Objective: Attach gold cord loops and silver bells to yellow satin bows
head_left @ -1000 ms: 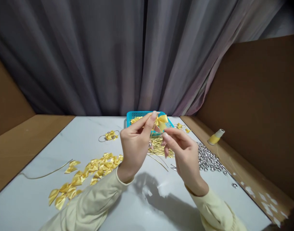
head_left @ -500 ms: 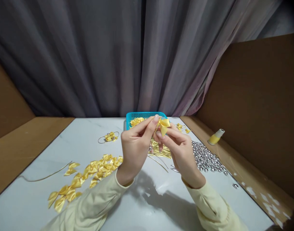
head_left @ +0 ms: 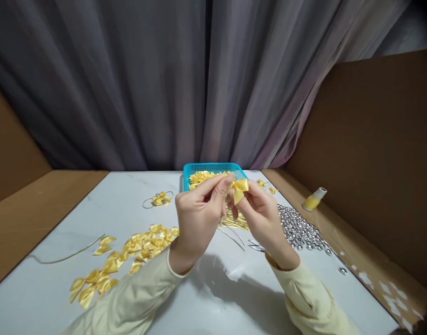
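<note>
Both my hands meet above the middle of the table, around a yellow satin bow (head_left: 240, 190). My left hand (head_left: 201, 211) is closed, its thumb and forefinger pinching at the bow's left side, where a thin gold strand seems to run. On the other side, my right hand (head_left: 264, 216) has its fingers closed at the bow, partly hidden behind it. Under the hands lies a bundle of gold wire ties (head_left: 236, 219). Small scissors (head_left: 256, 245) rest beside my right wrist, partly covered by it.
Loose yellow bows (head_left: 143, 246) are spread at left, near a bent gold wire (head_left: 68, 255). A finished bow piece (head_left: 160, 199) lies farther back. A blue basket (head_left: 213, 166) holds more yellow bows. Silver beads (head_left: 299, 228) pile up at right, below a yellow thread spool (head_left: 314, 199).
My hands have lowered slightly and the bow has turned a little, hanging lower. More of the scissors and of the basket's contents now shows.
</note>
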Tool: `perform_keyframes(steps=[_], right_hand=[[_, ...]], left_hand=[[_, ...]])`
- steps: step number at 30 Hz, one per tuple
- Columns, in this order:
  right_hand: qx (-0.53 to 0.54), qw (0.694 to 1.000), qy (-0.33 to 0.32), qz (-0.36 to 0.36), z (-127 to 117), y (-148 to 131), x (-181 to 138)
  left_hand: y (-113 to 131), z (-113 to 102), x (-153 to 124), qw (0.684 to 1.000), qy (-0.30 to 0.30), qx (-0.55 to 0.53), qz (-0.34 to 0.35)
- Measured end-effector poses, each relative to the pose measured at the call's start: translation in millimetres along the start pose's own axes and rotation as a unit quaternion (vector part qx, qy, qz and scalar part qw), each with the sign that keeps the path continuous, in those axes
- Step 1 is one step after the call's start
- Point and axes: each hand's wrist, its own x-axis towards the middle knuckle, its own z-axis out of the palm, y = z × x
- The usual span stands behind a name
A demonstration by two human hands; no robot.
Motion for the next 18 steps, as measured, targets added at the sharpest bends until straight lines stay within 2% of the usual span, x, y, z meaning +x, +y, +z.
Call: perform_keyframes(steps=[4, 13, 18], right_hand=[[-0.063, 0.996, 0.004, -0.058, -2, 2, -1], [-0.123, 0.985, 0.037, -0.118, 0, 6, -8], [-0.148, 0.979, 0.052, -0.128, -1, 8, -11]], left_hand=[[3, -1, 0, 1.0, -0.005, 0.017, 0.006], [10, -2, -4, 0.997, -0.016, 0.051, 0.05], [9, 0, -6, 0.998, -0.032, 0.042, 0.043]])
